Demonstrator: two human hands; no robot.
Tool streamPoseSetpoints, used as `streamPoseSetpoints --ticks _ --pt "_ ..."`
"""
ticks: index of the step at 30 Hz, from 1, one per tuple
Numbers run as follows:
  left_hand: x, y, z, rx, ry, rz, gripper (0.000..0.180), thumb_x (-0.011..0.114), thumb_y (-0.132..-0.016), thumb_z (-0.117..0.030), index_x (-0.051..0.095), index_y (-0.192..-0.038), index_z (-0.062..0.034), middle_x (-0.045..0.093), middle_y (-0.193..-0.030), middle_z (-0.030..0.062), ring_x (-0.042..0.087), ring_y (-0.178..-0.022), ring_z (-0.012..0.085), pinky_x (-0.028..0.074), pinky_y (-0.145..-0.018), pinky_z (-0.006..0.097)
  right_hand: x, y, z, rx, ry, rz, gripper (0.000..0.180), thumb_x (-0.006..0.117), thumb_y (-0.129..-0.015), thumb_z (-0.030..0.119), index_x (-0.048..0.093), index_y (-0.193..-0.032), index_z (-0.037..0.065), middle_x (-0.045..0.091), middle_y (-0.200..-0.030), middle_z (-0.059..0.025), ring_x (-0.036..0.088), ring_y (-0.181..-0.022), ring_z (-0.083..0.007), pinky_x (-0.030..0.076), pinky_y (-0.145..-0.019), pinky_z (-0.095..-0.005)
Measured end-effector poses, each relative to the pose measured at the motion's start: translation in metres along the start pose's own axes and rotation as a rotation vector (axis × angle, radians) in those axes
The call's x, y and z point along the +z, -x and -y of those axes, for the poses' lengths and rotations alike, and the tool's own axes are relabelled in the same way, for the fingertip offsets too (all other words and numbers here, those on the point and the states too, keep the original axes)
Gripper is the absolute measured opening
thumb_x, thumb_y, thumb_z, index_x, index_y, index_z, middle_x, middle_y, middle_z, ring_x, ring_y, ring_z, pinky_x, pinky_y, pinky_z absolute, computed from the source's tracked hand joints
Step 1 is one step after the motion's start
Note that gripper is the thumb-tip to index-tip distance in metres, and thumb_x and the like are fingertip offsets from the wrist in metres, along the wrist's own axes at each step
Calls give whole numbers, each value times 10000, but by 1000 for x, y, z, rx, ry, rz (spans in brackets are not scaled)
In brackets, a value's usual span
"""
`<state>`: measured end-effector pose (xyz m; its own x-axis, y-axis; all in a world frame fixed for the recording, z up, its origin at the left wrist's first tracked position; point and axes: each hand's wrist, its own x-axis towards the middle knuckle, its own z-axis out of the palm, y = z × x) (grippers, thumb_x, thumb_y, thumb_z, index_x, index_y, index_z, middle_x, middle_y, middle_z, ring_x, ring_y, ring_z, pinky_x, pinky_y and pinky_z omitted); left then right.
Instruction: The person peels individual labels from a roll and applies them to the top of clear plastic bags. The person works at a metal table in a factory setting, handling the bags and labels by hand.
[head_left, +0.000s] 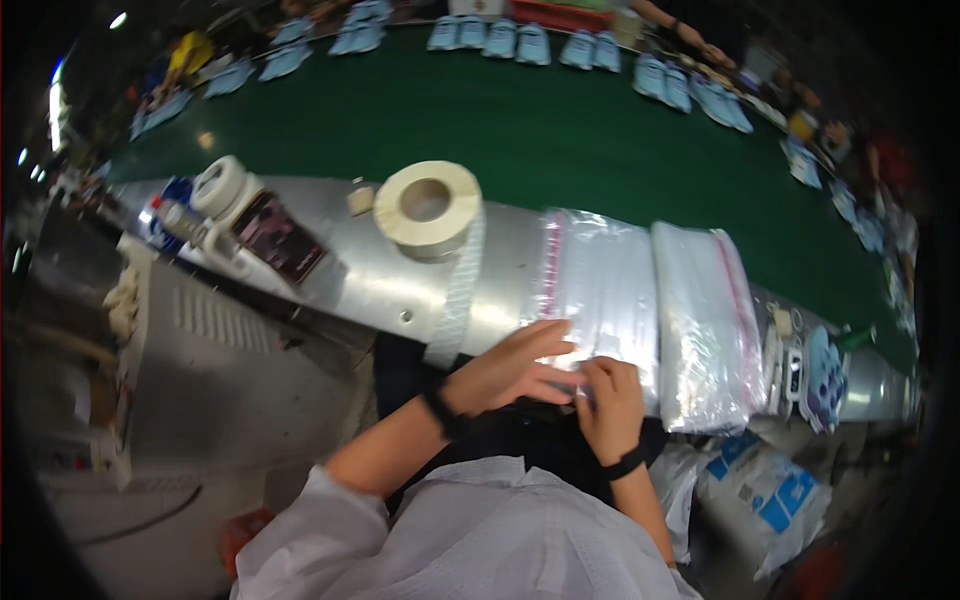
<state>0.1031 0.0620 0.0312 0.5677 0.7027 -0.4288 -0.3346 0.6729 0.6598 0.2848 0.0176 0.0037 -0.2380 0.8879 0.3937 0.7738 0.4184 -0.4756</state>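
Two stacks of clear plastic bags lie side by side on the metal ledge before me. Over the near edge of the left bag stack [605, 275], with its pink seal strip, my two hands meet. My left hand [515, 370] has its fingers stretched out and apart, the tips close to the right thumb. Curled at the bags' near edge, my right hand [612, 405] has its fingers bent together; what they hold, if anything, is hidden. The right bag stack [705, 325] lies beside that hand. A label roll [428, 205] stands left of the bags, its strip hanging toward me.
Beyond the metal ledge [350, 280] runs a green conveyor belt [500, 120], pale blue shoes [517, 42] lining its far side. A white jug [250, 215] stands at the left. A patterned shoe-like item [823, 380] lies right. Another person's hand [700, 42] is across the belt.
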Motion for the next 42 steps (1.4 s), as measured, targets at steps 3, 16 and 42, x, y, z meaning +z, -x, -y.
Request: streamPoseSetpoints --ticks 3,16,42 --pt "-22 43 7 258 4 -214 343 412 -943 -232 453 -1178 14 543 -1147 185 611 -939 321 538 -736 361 14 -10 -3 24 -6 31 100 621 -715 61 628 -812 87 595 -790 -66 567 -713 -259 459 -605 -358" --pt "-158 52 81 443 -588 -567 272 545 -871 -144 547 -1097 8 603 -1007 68 561 -890 139 427 -806 263 -131 89 -165 791 381 -384 198 516 -845 171 543 -706 31 549 -666 -75 528 -597 -218 403 -570 -313" --pt "-128 -2 -37 541 101 -394 352 403 -953 -262 428 -1166 18 526 -1124 146 562 -995 229 500 -779 355 11 -9 8 548 -1029 574 130 584 -853 98 510 -751 65 406 -630 75 333 -567 -14 270 -500 -190"
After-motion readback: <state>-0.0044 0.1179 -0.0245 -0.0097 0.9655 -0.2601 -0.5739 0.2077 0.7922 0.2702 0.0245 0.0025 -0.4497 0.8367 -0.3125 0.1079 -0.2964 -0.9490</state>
